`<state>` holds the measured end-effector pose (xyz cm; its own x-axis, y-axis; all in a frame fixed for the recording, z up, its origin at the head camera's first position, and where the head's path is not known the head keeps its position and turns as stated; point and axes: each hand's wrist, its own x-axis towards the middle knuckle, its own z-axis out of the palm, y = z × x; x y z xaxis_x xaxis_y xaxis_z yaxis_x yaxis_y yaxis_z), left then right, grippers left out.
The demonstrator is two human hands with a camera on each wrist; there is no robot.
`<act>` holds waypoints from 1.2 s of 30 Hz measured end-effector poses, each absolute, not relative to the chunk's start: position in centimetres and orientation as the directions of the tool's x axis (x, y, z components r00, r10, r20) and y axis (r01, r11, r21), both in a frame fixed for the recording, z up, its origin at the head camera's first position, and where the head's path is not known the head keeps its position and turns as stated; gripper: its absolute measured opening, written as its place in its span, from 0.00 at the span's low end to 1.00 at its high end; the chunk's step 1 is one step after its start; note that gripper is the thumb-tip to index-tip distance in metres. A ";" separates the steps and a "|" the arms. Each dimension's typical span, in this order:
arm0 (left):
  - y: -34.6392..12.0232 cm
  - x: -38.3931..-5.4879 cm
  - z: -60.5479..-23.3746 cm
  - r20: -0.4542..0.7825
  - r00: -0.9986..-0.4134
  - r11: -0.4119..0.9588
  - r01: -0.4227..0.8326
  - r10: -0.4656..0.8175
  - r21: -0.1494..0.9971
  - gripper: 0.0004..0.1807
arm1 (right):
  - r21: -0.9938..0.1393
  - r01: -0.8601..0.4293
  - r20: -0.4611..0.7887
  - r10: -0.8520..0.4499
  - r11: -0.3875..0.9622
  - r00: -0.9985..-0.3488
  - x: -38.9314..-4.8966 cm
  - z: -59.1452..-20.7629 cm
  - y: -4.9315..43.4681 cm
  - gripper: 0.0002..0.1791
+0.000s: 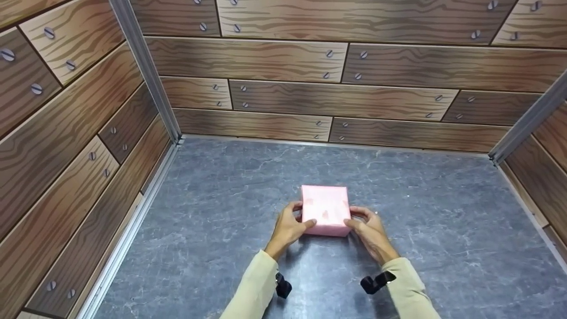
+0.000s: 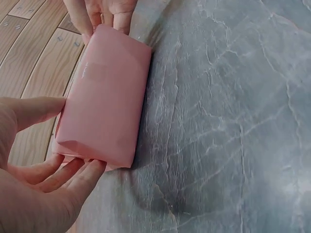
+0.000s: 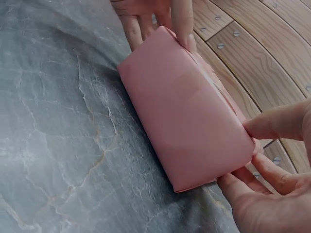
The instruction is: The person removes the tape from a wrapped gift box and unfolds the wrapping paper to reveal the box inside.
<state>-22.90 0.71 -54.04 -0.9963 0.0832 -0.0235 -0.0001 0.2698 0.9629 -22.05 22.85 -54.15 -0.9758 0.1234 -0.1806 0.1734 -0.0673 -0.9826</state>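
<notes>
A pink paper-wrapped box (image 1: 325, 208) is held between both hands over the grey marbled tabletop. My left hand (image 1: 288, 228) grips its left side, thumb at the near top corner and fingers along the side. On the opposite side my right hand (image 1: 370, 230) grips it the same way. In the left wrist view the wrapped box (image 2: 104, 97) shows a folded paper end by the left fingers (image 2: 73, 177). The right wrist view shows the box (image 3: 180, 107) with a paper seam along one edge, the right thumb (image 3: 277, 124) against its corner. Whether its underside touches the table is unclear.
Wood-plank-patterned panels stand at the back (image 1: 283, 95), left (image 1: 84, 146) and right (image 1: 549, 155). Metal strips edge the marbled tabletop (image 1: 212, 199) along its sides. Each sleeved wrist carries a small black camera (image 1: 283, 285).
</notes>
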 end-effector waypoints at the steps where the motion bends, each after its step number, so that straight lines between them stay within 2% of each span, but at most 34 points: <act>1: 0.8 -23.0 -54.0 -0.023 -0.996 0.285 0.004 0.088 0.959 0.33 | -0.986 0.161 -0.165 0.124 -0.038 -0.978 -22.0 -54.1 22.9 0.29; 6: 0.8 -23.2 -53.2 -0.005 -0.995 0.466 0.040 0.096 0.884 0.36 | -0.991 0.096 -0.086 0.099 0.092 -0.991 -22.1 -53.5 22.9 0.33; 9: 0.9 -23.1 -52.8 0.000 -0.995 0.570 0.057 0.100 0.820 0.39 | -0.985 0.069 -0.057 0.083 0.157 -0.995 -22.1 -53.2 22.9 0.32; 14: 1.4 -23.0 -52.3 0.145 -0.976 0.668 0.217 0.162 0.711 0.41 | -0.932 -0.009 0.054 0.112 0.363 -0.992 -22.5 -53.0 22.5 0.26; 17: 1.9 -23.1 -52.0 0.223 -0.935 0.701 0.355 0.276 0.619 0.37 | -0.860 -0.076 0.159 0.125 0.504 -0.979 -22.8 -53.2 22.2 0.21; 20: 2.5 -23.3 -51.8 0.216 -0.886 0.708 0.458 0.410 0.538 0.32 | -0.784 -0.149 0.262 0.104 0.603 -0.960 -23.0 -53.6 22.0 0.17; 23: 3.0 -23.5 -51.9 0.174 -0.855 0.717 0.507 0.488 0.479 0.29 | -0.715 -0.207 0.336 0.069 0.668 -0.939 -23.2 -54.0 21.6 0.16; 30: 3.7 -23.8 -52.3 0.135 -0.844 0.755 0.527 0.519 0.391 0.23 | -0.621 -0.244 0.415 0.048 0.745 -0.909 -23.4 -54.3 21.1 0.14; 36: 4.4 -24.1 -52.1 0.119 -0.846 0.760 0.522 0.520 0.386 0.22 | -0.548 -0.237 0.463 0.056 0.802 -0.885 -23.6 -54.1 21.0 0.11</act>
